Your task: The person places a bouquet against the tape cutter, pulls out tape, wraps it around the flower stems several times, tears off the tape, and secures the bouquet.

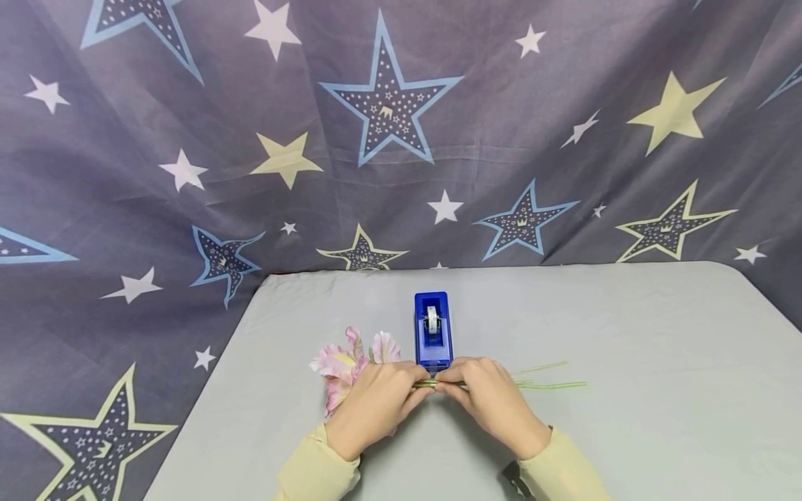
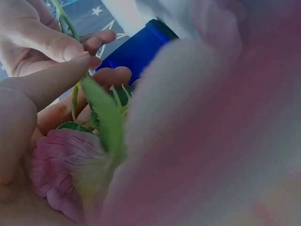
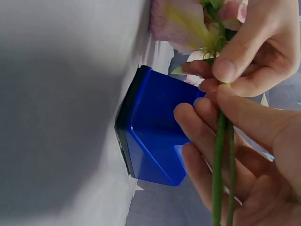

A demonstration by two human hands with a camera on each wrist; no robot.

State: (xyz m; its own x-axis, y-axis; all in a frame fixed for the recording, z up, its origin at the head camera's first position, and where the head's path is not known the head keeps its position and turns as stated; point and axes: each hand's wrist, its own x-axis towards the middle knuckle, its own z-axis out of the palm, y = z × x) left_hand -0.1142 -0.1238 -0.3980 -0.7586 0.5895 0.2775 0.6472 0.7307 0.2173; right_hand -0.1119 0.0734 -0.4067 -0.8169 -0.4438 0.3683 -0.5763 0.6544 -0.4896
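Observation:
Pink-and-white flowers [image 1: 338, 367] with long green stems [image 1: 551, 385] lie across both hands, blossoms to the left and stem ends to the right. My left hand [image 1: 382, 398] pinches the stems between thumb and fingers just below the blossoms. Close beside it, my right hand [image 1: 485, 391] pinches the same stems, thumb on top in the right wrist view, where two green stems [image 3: 218, 160] run down past its palm. Directly beyond the fingertips stands a blue tape dispenser [image 1: 433, 330] with a small roll of tape. In the left wrist view a blurred petal [image 2: 202, 141] hides much of the scene.
A table with a light grey cover [image 1: 658, 362] extends around the hands. Behind it hangs a dark grey curtain [image 1: 476, 125] printed with stars. The dispenser stands between the hands and the table's far edge.

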